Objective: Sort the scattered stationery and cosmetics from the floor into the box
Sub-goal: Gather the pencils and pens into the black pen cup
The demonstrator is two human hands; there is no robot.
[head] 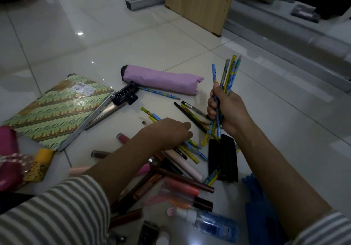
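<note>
My right hand (228, 110) grips a bundle of blue and yellow pencils (228, 74), held upright above the floor. Palm down, my left hand (171, 130) reaches over several loose pencils (191, 150) on the white tiles; its fingertips curl down onto them, and whether they pinch one is hidden. Lip glosses and cosmetic tubes (180, 186) lie in a heap below my left forearm. A black case (223, 159) lies under my right wrist. A blue box (260, 210) shows at the lower right, partly behind my right arm.
A green patterned notebook (57, 110) lies at left, with a black hair clip (124, 93) and a folded lilac umbrella (161, 79) behind the pencils. A clear blue bottle (214, 224) lies near the bottom edge. A wooden panel (199, 3) and metal leg (144, 1) stand beyond.
</note>
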